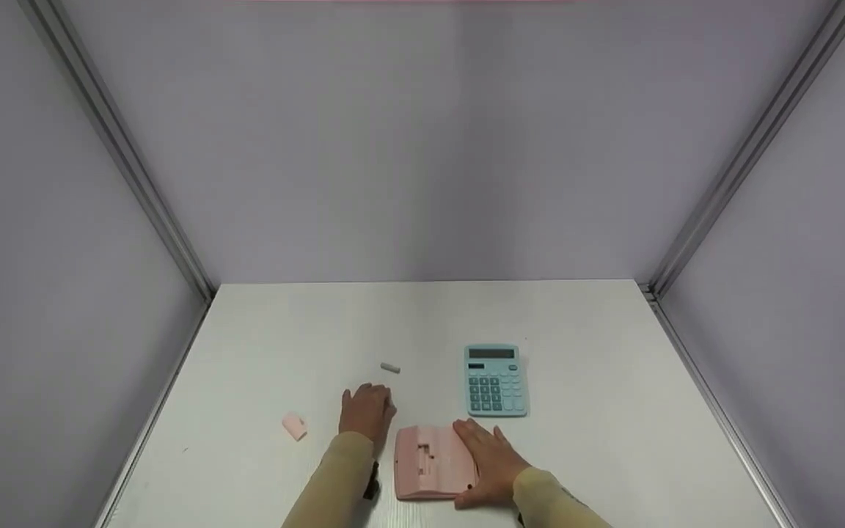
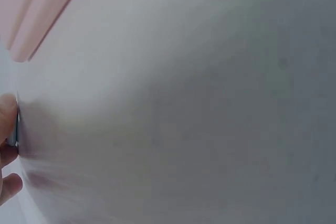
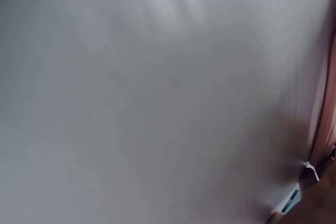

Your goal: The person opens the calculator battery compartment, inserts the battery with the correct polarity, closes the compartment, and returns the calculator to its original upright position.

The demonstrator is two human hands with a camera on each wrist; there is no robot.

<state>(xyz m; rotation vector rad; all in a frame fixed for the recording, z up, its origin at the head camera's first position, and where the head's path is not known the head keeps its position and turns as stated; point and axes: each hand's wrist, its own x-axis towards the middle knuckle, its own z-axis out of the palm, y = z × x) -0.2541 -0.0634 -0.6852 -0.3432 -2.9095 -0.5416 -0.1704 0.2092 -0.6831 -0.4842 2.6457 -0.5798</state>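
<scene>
A pink calculator (image 1: 422, 480) lies face down on the table, its battery compartment (image 1: 425, 456) uncovered. My right hand (image 1: 492, 462) holds it at the right side, with the thumb at the near edge and fingertips at the far corner. Left of it, my left hand (image 1: 367, 411) is low over the table. In the left wrist view, its thumb and fingers pinch a small blue-grey battery (image 2: 13, 132), mostly hidden. Just beyond that hand lies another grey battery (image 1: 390, 367). The small pink battery cover (image 1: 294, 425) lies farther left.
A light blue calculator (image 1: 496, 381) lies face up beyond the pink one, keys and display showing. The white table (image 1: 598, 440) is enclosed by grey panels (image 1: 430, 147) at the back and both sides, with metal rails (image 1: 719, 407) along the edges.
</scene>
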